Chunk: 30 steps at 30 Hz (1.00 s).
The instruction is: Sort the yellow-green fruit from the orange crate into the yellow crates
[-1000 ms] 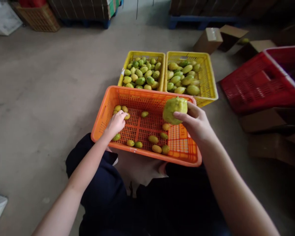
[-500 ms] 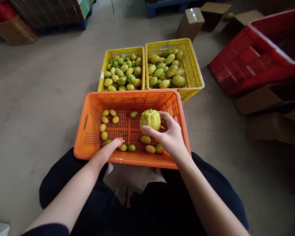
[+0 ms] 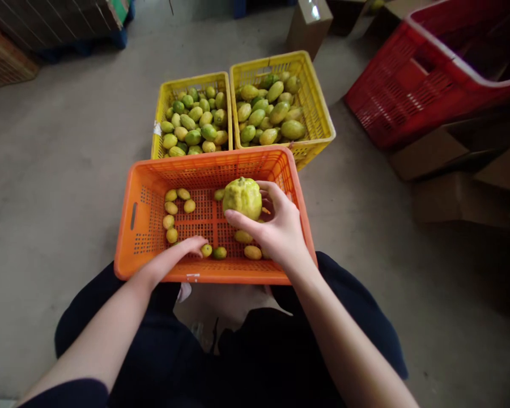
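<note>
Right grip (image 3: 276,229) around bumpy fruit (image 3: 242,197)

Bare forearms — dark navy trousers (image 3: 255,362)

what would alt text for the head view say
A person's right hand holds a large bumpy yellow-green fruit over an orange crate of small fruits, while the left hand touches one. Two yellow crates of green fruit stand behind.

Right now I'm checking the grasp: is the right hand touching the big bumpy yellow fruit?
Touching. The head view shows the right hand with thumb and fingers wrapped against the big fruit, held above the orange crate.
</note>
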Each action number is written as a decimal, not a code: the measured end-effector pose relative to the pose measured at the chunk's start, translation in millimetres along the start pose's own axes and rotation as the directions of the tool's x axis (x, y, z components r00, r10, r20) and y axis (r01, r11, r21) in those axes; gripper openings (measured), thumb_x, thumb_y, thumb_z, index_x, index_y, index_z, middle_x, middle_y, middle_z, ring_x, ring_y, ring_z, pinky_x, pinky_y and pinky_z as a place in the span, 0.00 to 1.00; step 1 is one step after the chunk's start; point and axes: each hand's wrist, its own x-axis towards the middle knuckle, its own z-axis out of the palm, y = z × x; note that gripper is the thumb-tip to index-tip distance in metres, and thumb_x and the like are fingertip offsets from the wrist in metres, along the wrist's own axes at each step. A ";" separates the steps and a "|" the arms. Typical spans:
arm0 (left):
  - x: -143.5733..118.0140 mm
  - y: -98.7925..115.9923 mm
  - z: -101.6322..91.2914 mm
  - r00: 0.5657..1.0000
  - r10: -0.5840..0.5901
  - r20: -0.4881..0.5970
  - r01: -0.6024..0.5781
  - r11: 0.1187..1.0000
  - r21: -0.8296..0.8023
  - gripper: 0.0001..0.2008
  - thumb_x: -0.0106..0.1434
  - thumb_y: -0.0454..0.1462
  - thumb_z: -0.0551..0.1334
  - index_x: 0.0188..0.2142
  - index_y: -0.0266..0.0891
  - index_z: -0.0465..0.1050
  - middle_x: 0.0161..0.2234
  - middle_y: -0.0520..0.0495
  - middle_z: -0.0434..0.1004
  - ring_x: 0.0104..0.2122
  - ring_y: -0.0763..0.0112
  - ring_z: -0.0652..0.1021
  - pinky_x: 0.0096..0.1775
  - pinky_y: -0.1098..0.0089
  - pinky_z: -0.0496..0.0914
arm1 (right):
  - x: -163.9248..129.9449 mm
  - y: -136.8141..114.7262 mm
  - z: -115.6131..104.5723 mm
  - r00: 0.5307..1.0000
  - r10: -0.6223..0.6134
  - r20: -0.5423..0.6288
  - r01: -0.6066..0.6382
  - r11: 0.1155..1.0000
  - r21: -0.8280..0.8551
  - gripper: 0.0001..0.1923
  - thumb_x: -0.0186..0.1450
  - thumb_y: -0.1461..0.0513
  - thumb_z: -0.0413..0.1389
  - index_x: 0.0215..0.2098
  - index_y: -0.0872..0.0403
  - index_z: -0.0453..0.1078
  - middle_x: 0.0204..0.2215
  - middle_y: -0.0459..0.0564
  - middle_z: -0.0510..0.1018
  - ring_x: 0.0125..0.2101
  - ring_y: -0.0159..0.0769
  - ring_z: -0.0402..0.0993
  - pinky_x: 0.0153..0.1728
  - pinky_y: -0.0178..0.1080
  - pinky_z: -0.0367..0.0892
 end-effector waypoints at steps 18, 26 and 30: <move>-74.2 114.4 -77.3 0.995 -0.032 -0.100 -0.081 0.375 -0.924 0.40 0.49 0.66 0.62 0.46 0.36 0.70 0.37 0.41 0.78 0.29 0.68 0.77 0.36 0.64 0.73 | -13.7 4.4 6.2 0.999 -0.019 0.050 0.018 1.000 0.021 0.29 0.47 0.50 0.68 0.42 0.52 0.69 0.38 0.53 0.79 0.36 0.44 0.78 0.37 0.46 0.75; -57.9 126.2 -81.3 0.914 0.063 -0.401 -0.342 0.650 -0.678 0.38 0.44 0.56 0.73 0.49 0.41 0.64 0.46 0.44 0.72 0.41 0.65 0.75 0.42 0.66 0.70 | -16.9 13.5 21.7 0.977 -0.165 0.133 0.172 0.984 -0.038 0.31 0.48 0.51 0.69 0.47 0.52 0.68 0.42 0.54 0.79 0.38 0.45 0.78 0.38 0.46 0.76; -55.2 115.0 -82.6 0.835 0.148 -0.530 -0.413 0.806 -0.425 0.35 0.45 0.48 0.75 0.49 0.42 0.65 0.50 0.44 0.69 0.47 0.63 0.74 0.49 0.64 0.68 | -13.0 15.6 25.9 0.968 -0.240 0.077 0.247 0.964 -0.095 0.30 0.50 0.53 0.68 0.48 0.50 0.67 0.44 0.53 0.78 0.43 0.46 0.77 0.41 0.47 0.75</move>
